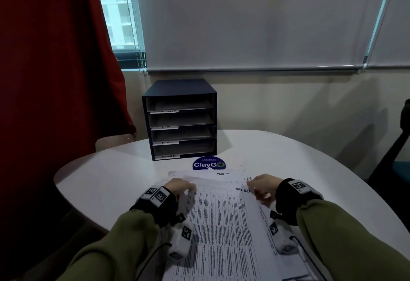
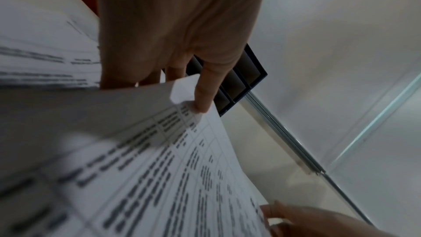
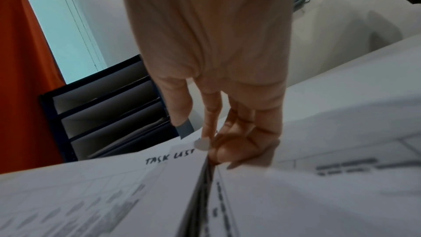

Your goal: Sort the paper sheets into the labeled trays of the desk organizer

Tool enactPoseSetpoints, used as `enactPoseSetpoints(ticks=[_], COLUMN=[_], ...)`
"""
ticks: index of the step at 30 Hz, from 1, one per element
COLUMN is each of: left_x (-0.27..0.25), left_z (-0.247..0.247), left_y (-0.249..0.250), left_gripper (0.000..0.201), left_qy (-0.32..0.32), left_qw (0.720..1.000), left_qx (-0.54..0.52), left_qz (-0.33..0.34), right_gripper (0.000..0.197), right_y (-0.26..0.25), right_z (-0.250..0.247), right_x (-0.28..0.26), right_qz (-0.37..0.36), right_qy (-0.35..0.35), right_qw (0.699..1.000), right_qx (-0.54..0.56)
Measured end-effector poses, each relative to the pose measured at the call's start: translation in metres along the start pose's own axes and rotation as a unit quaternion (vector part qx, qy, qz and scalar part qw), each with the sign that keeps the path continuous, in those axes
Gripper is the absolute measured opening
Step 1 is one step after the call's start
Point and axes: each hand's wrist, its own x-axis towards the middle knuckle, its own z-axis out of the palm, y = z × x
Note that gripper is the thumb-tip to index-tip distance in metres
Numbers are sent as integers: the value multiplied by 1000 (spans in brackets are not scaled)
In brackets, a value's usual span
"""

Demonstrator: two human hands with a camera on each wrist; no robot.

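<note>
Both hands (image 1: 177, 188) (image 1: 264, 188) on top sheet (image 1: 224, 225)

The white rounded table (image 1: 288, 158) stands before a cream wall (image 1: 288, 103). Above the table, a grey roller blind (image 1: 244, 18) covers the window. Left of the blind, a strip of window (image 1: 117, 9) shows daylight. A red curtain (image 1: 55, 58) hangs left of the table, and a dark chair (image 1: 397, 143) stands at its right.

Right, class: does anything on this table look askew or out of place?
The paper sheets are fanned unevenly, with corners offset under both hands. The left hand lifts a bent corner. The desk organizer stands straight.
</note>
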Motion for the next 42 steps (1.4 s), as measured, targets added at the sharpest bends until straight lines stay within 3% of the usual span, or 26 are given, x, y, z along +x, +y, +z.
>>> enactPoseSetpoints(ticks=[2, 6, 9, 11, 15, 17, 20, 25, 29, 33, 35, 36, 38, 39, 41, 42], left_x=[0, 1, 7, 9, 11, 11, 8, -5, -5, -5, -11, -11, -10, -10, -9, -9], left_z=[6, 9, 7, 8, 9, 6, -3, -11, -6, -6, -8, -12, -29, -41, -60, -67], left_y=[1, 2, -3, -6, -9, -9, -10, -15, -18, -20, -17, -17, -18, -21, -28, -31], left_gripper=[9, 19, 24, 16, 66, 75, 59, 45, 42, 70, 60, 47, 36, 37, 48, 53], left_qy=[12, 28, 38, 40, 45, 28, -11, -55, -49, -33, -10, 37, 159, 192, 193, 166], left_qw=[999, 998, 997, 997, 995, 993, 991, 982, 987, 996, 996, 996, 977, 953, 920, 923], left_qx=[16, 40, 32, -2, -45, -73, -85, -159, -138, -63, -68, -44, 116, 221, 336, 346], left_qz=[26, 41, 58, 68, 79, 91, 102, 87, 70, 55, 61, 71, 86, 78, 50, 41], right_gripper=[12, 35, 20, 16, 22, 28, 50, 40, 42, 42, 41, 42, 45, 46, 47, 47], right_y=[2, 2, -8, -12, -9, -6, 3, 9, 16, 24, 28, 30, 35, 37, 38, 38], right_z=[0, 4, -4, -6, -2, -6, -15, -27, -26, -15, -14, -14, -16, -17, -19, -19], right_x=[-9, -15, -10, -3, 6, -2, -4, -4, -5, -3, -2, -2, -1, 0, 0, 1], right_qz=[-8, -2, -5, -29, -48, -24, 3, -30, -35, -40, -22, -11, 0, 1, 1, 1], right_qy=[2, 8, 29, 40, 42, 42, 21, 8, -4, 12, 4, 1, 0, -2, -6, -8], right_qw=[1000, 1000, 999, 995, 996, 999, 998, 998, 995, 996, 999, 999, 1000, 1000, 1000, 1000], right_qx=[12, 2, -32, -84, -62, -18, 62, 53, 96, 78, 45, 31, 12, 8, 12, 13])
